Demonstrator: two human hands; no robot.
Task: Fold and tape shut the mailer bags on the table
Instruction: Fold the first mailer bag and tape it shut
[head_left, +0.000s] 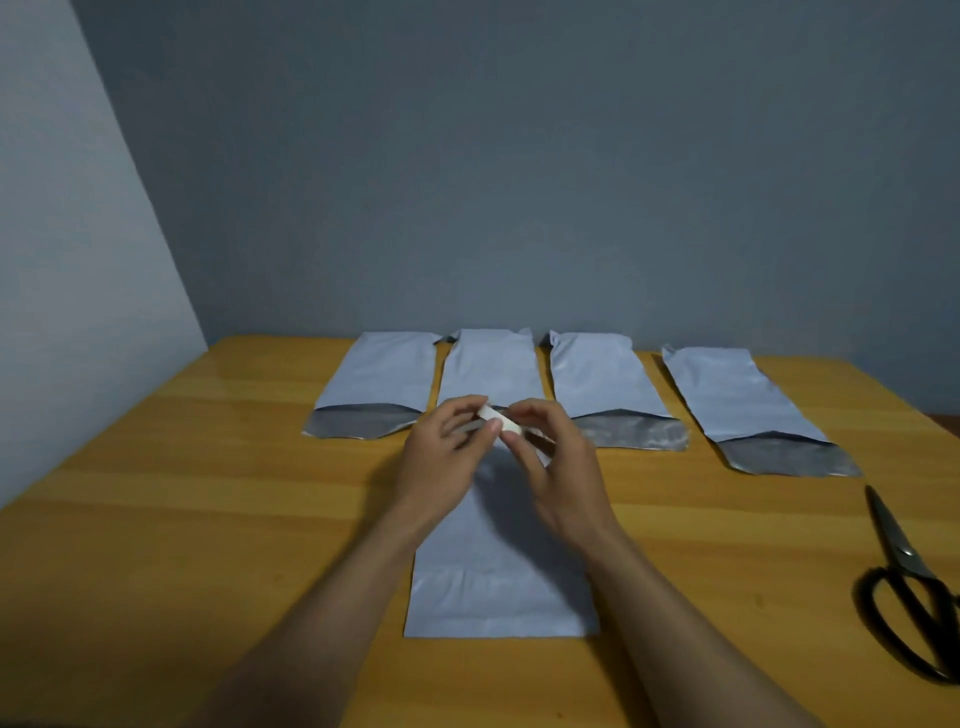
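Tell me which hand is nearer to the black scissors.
Right. The right hand holds the tape roll, and the scissors lie off to its right. The left hand grips the same roll from the other side, farther from them.

Five mailer bags, one tape roll, one scissors.

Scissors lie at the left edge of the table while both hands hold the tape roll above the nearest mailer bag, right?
No: the head view shows the scissors at the right edge of the table, not the left. The left hand and right hand do hold the tape roll above the nearest mailer bag.
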